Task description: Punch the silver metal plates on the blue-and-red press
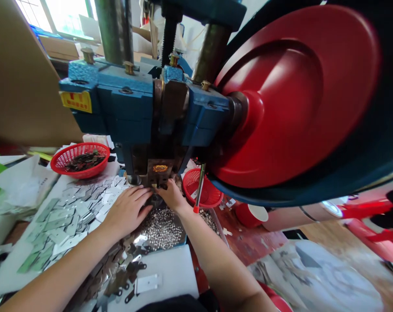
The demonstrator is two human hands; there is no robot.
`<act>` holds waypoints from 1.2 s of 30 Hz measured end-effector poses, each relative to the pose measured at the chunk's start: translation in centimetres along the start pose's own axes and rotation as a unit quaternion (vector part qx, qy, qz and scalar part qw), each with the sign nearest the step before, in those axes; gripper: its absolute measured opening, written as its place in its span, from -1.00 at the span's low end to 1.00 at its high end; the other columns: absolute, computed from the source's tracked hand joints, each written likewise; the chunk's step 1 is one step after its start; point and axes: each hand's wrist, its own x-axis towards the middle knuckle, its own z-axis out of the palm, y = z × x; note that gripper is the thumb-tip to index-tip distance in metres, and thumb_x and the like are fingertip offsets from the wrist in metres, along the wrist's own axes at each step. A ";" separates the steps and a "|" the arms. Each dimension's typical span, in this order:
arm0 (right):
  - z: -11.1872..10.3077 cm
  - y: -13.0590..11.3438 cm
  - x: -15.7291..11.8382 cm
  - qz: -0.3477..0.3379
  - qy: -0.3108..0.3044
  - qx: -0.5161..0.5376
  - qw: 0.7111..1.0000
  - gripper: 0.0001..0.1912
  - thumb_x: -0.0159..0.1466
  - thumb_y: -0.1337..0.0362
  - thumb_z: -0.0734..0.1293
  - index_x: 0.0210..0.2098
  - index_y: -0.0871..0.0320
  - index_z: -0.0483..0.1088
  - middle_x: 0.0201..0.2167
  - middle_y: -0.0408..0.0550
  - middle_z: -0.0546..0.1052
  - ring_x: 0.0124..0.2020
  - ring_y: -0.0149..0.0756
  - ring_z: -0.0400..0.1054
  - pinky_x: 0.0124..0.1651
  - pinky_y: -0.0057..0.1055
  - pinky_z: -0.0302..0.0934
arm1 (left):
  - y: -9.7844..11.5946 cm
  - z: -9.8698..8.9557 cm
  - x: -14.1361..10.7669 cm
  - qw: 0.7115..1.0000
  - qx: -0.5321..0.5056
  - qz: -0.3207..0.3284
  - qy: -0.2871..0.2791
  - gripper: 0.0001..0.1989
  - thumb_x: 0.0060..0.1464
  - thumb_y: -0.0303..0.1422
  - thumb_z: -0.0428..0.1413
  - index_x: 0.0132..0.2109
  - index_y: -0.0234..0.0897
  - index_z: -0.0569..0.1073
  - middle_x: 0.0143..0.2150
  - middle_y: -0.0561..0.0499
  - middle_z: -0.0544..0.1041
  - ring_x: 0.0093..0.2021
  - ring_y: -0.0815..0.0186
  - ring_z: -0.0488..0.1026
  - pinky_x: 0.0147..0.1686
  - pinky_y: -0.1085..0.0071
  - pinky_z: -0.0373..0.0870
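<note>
Head view: a blue press (125,108) is standing over the work surface, with its large red flywheel (297,108) filling the upper right. A window (66,15) is admitting light at the upper left, and cardboard boxes (58,47) are sitting below it. A brown panel (27,86) is bounding the left side.

Flat metal plates (64,221) are covering the left part of the surface. A red basket (82,174) behind them is holding dark pieces; a second basket (212,197) is sitting to the right of the press. Small shiny parts (164,232) are lying heaped between the forearms. Nearer the person, a white pad (177,268) is supporting one pale plate (147,283). Wooden flooring (329,242) is showing at the lower right.

The tool block (159,170) is hanging centrally, directly ahead of both hands. The left hand (126,212) is lying palm down, its fingers extending close together toward the block's lower left side and its thumb standing apart. The right hand (172,195) is reaching to the block's lower right edge, its fingers bending inward; whether they are pinching a part cannot be told.
</note>
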 end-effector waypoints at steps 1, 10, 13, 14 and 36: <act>0.0 0.0 0.1 -0.001 -0.002 0.000 1.000 -0.74 0.09 0.37 0.36 -0.20 0.19 0.48 -0.20 -0.04 0.46 -0.13 -0.25 0.32 0.00 -0.32 0.21 | 0.1 0.0 0.2 1.000 0.004 -0.001 -0.002 -0.61 0.15 -0.18 -0.01 0.07 -0.20 0.41 0.07 -0.08 0.47 0.10 0.09 0.31 0.16 0.03 0.13; -2.2 -0.2 -3.9 -0.015 0.061 0.001 0.998 -0.83 0.17 0.29 0.27 -0.26 0.15 0.45 -0.30 -0.08 0.46 -0.26 -0.31 0.34 -0.13 -0.37 0.24 | 0.5 -1.9 -2.2 0.998 -0.021 -0.050 -0.020 -0.71 0.17 -0.25 -0.05 -0.05 -0.17 0.47 -0.04 -0.08 0.48 -0.02 0.12 0.37 0.02 0.11 0.28; -3.6 0.3 -6.5 0.019 0.022 0.008 1.000 -0.83 0.20 0.30 0.23 -0.29 0.12 0.46 -0.33 -0.11 0.50 -0.25 -0.31 0.37 -0.11 -0.37 0.23 | 1.0 -1.8 -4.6 0.990 -0.057 -0.056 -0.116 -0.75 0.18 -0.25 -0.06 -0.17 -0.14 0.49 -0.16 -0.02 0.50 -0.14 0.17 0.40 -0.09 0.15 0.33; -4.0 0.5 -7.3 0.027 0.008 0.005 1.000 -0.83 0.21 0.31 0.23 -0.29 0.12 0.46 -0.32 -0.12 0.51 -0.23 -0.31 0.38 -0.08 -0.36 0.23 | 1.1 -1.6 -5.2 0.987 -0.063 -0.055 -0.138 -0.77 0.17 -0.24 -0.04 -0.16 -0.12 0.49 -0.15 -0.02 0.49 -0.13 0.17 0.40 -0.09 0.15 0.33; -4.9 5.1 -2.6 -0.107 -0.006 -0.395 0.912 -0.62 0.23 0.43 0.20 -0.05 -0.04 0.45 -0.17 -0.03 0.48 -0.15 -0.19 0.31 -0.09 -0.33 0.20 | 1.3 -1.3 -7.0 0.949 -0.169 -0.223 -0.145 -0.74 0.11 -0.10 -0.02 -0.15 -0.06 0.45 -0.12 0.07 0.55 -0.12 0.21 0.48 -0.10 0.28 0.37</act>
